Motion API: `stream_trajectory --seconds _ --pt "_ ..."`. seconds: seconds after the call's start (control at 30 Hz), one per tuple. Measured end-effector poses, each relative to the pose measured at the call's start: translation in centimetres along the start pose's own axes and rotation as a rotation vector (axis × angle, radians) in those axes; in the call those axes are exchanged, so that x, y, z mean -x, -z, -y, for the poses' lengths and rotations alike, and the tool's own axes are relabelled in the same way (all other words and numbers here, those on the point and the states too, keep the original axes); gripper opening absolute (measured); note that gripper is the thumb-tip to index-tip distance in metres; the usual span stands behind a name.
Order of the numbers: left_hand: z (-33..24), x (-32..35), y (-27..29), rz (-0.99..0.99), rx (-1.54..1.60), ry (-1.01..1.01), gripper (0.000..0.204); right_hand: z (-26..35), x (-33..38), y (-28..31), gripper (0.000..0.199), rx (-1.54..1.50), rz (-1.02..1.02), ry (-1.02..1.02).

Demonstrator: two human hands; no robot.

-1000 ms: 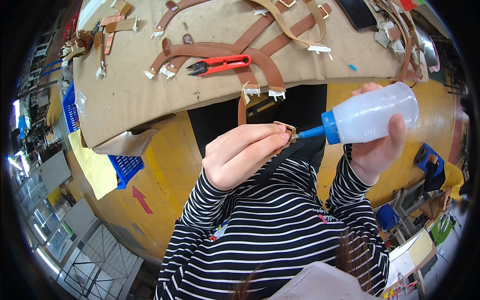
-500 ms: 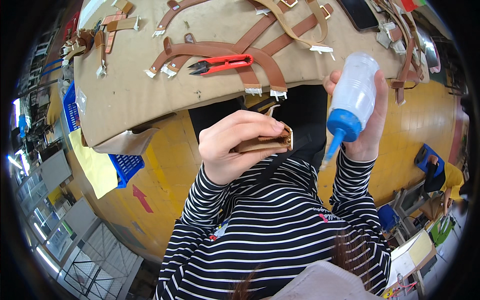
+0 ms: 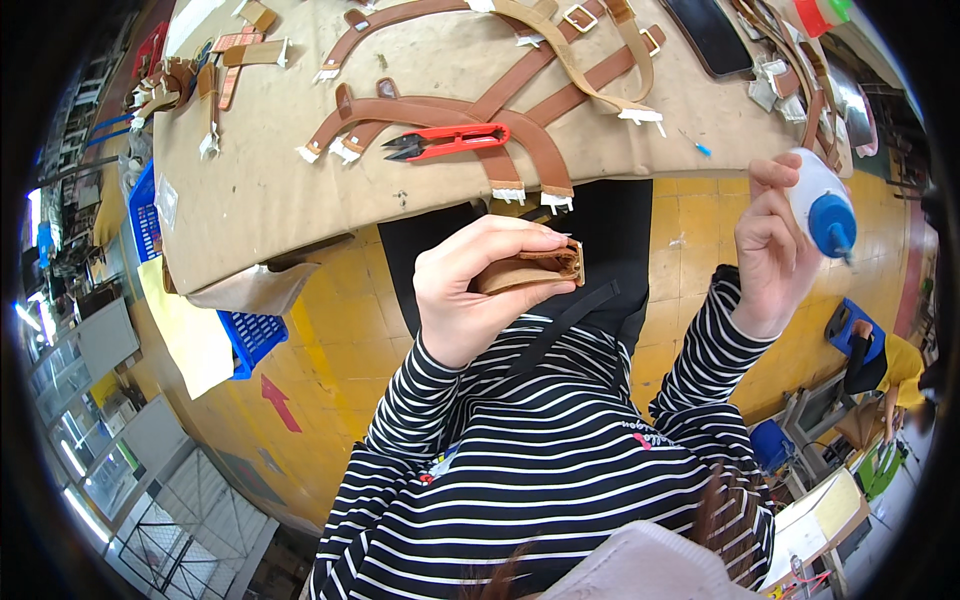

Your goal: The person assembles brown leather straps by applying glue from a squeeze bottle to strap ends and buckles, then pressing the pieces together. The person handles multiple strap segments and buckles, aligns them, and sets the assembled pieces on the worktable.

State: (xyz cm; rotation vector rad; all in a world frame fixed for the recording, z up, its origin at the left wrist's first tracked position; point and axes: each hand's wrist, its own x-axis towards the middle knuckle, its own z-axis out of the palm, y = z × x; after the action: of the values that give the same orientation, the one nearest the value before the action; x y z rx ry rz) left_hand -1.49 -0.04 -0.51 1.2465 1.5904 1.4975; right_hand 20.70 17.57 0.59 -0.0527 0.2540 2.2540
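My left hand is closed around a folded brown leather strap piece, its open layered end pointing right. In my right hand is a translucent white squeeze bottle with a blue nozzle cap. The bottle is tilted, nozzle down and toward me, out beyond the table's front edge and apart from the leather piece. Red-handled thread snips lie across brown leather straps on the table. The bottle hides part of the right fingers.
The tan-covered table spans the far side. On it are a phone, buckled straps, a small blue item and more strap pieces at both ends. A blue basket stands left; another person is at far right.
My right hand has moved right and away from my body with the bottle, turning its nozzle toward me. The left hand has shifted slightly, still gripping the folded leather piece.
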Motion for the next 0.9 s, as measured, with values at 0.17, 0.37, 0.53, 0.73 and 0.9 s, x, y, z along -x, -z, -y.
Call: stream_trajectory --seconds 0.17,0.37,0.53,0.73,0.9 --pt "-0.4 -0.1 -0.2 -0.019 -0.046 -0.002 0.037 -3.1 2.5 0.0 0.073 0.759 -0.147 0.707" --pt "-0.5 -0.2 0.0 -0.012 -0.1 -0.095 0.039 -5.1 4.7 1.2 0.093 1.003 0.326 0.951" --pt "-0.9 -0.1 0.0 -0.046 -0.165 -0.129 0.038 -5.7 6.1 1.7 0.093 1.246 0.52 0.855" --pt "-1.7 0.3 -0.1 -0.092 -0.245 -0.111 0.038 -5.4 7.2 1.3 0.088 1.74 0.595 0.885" --pt "-2.0 0.3 -0.1 -0.115 -0.307 -0.153 0.038 -5.7 8.1 0.4 0.07 2.056 0.497 0.8"
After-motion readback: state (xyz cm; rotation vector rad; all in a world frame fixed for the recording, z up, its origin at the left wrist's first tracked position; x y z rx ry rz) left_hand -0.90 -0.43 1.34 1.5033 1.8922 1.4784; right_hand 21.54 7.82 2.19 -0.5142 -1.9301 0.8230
